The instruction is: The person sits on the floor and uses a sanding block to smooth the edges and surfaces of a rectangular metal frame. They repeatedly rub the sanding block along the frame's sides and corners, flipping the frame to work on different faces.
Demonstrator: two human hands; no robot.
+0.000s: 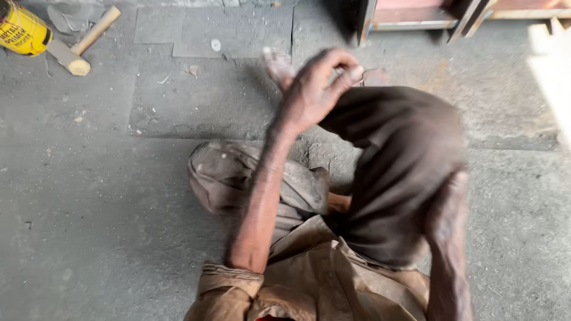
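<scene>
My left hand [312, 92] is raised in the middle of the view, blurred, with its fingers curled into a loop at the top edge of a dark cloth [398, 172] that covers a raised knee. Whether the fingers grip the cloth I cannot tell. My right forearm [447, 249] rises along the right side to the cloth's lower edge, where the hand blurs into the fabric. A folded leg in dusty khaki cloth [226, 175] lies on the floor to the left, and a bare foot [276, 65] shows behind my left hand.
A yellow can [22, 31] and a wooden mallet [83, 43] lie on the grey concrete floor [89, 208] at the top left. A small pale disc [215, 44] sits further right. Metal frames [416, 21] stand along the top right.
</scene>
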